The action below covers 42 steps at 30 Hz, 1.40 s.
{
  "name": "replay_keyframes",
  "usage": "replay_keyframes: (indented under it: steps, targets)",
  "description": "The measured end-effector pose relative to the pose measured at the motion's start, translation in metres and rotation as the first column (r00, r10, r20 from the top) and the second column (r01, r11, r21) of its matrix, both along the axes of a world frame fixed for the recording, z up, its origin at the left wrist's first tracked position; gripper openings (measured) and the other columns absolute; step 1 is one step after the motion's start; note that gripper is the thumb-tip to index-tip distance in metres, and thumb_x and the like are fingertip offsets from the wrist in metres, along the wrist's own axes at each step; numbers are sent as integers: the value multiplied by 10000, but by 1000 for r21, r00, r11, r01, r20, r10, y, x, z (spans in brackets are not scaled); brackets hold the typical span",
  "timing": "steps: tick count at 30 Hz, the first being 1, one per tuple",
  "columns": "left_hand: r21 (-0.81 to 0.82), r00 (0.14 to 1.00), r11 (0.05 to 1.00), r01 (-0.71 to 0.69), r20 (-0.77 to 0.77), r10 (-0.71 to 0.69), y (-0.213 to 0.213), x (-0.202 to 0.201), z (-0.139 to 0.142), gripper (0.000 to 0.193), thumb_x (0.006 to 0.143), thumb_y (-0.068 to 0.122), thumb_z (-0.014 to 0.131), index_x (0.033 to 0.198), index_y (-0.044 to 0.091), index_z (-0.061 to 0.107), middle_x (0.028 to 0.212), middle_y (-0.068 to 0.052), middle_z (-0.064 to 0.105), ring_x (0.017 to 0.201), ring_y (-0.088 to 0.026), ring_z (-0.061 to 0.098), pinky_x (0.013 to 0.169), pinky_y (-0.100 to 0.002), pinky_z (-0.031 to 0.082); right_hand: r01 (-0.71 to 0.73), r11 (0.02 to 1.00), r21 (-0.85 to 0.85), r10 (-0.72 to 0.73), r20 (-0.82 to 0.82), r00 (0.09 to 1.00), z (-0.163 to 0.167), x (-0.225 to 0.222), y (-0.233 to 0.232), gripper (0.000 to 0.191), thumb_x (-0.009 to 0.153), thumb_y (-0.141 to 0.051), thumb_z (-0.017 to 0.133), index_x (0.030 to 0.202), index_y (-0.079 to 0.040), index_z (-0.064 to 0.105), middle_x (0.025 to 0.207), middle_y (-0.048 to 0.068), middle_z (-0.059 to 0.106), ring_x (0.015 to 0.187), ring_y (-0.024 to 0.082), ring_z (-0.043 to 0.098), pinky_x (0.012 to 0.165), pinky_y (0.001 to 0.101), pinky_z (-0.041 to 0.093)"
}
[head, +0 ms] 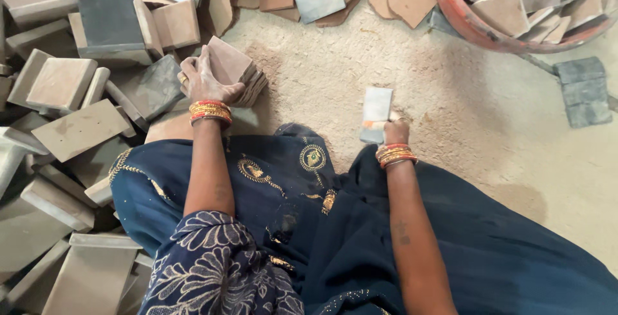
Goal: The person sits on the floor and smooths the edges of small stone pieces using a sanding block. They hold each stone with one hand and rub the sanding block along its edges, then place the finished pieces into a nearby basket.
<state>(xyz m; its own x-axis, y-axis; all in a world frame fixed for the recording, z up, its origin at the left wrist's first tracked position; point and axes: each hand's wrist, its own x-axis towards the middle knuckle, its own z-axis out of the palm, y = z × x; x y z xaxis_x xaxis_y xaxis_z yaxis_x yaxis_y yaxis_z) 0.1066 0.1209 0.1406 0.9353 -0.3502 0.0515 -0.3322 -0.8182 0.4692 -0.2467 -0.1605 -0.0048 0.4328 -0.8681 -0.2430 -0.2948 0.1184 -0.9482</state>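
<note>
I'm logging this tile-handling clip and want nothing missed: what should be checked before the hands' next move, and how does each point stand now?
1. Left hand steady on the small tile stack: ok, it grips the top piece.
2. Right hand holding the grey block: ok, held at its near end.
3. Stack square: not ok, lower pieces are fanned out.
4. Sandy floor between the hands free: ok.
5. Orange basin within reach: cannot tell.

Single view only, worn on the head, looking steeply down over the lap and both forearms to the sandy floor (412,83). Close in, at arm's reach, with left hand (201,78) and right hand (395,132) mid-frame. Tiles (77,128) along left and top edges, tub (463,19) cut off at upper right.
</note>
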Motion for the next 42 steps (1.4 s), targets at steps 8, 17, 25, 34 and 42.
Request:
replay_keyframes:
  steps: [8,17,25,34,42]
  targets:
    - [47,997,998,46,-66,-43,-7,6,4,1169,523,417,918,1565,240,417,1431,-113,400,1332,-342,420,1150,-488,344,226,911,345,-302,185,935,37,-25,0,438,657,63,700,1092,12,728,942,130,752,739,262,726,645,408,606]
    - [107,995,994,37,-97,-26,0,-5,13,1307,540,567,943,1608,212,279,1569,-101,310,1469,-330,292,1188,-564,213,278,895,349,-362,204,910,44,-44,-11,447,649,78,717,1091,12,720,959,114,754,779,259,729,694,396,606]
    - [24,983,984,178,-47,-177,0,-29,61,1120,652,578,893,1570,198,374,1633,-146,268,1493,-379,261,1199,-555,221,178,824,538,-450,430,783,70,-76,-16,426,755,34,743,1165,-49,666,1063,79,737,961,256,726,886,421,596]
    - [195,602,573,796,-155,-783,41,-104,247,886,789,527,770,1535,183,440,1481,-174,534,1307,-347,571,1058,-466,489,59,913,405,-356,716,600,143,-74,-6,466,807,-38,756,1253,9,630,1150,120,712,1036,297,713,909,435,598]
    - [252,368,367,896,44,-929,26,-139,327,810,804,427,794,1491,110,504,1381,-168,639,1229,-325,642,998,-449,536,-25,942,336,-259,771,581,195,-47,-11,351,868,-81,730,1178,75,681,1118,174,711,971,313,727,880,429,613]
